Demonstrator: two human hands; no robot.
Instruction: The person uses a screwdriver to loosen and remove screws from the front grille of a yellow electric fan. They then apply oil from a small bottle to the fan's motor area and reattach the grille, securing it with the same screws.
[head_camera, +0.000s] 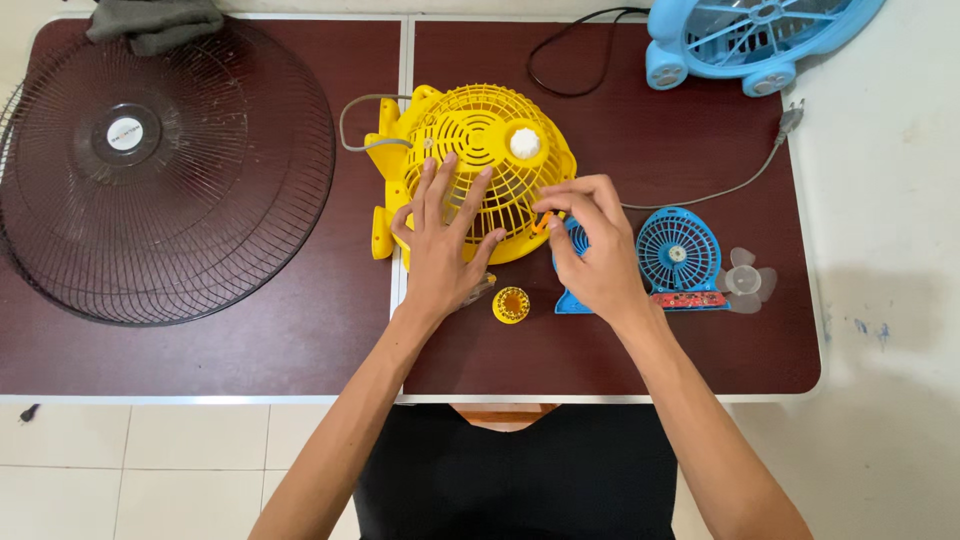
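Observation:
A small yellow fan lies face up on the dark red table. My left hand rests flat on its yellow grille, fingers spread. At the grille's right rim my right hand pinches a small orange piece. A small yellow round knob lies on the table just below the fan, between my wrists. A blue fan piece is partly hidden under my right hand.
A large black wire fan guard fills the table's left side, with a grey cloth behind it. A small blue fan grille with a red circuit board and a clear propeller lie to the right. A light blue fan stands at the far right.

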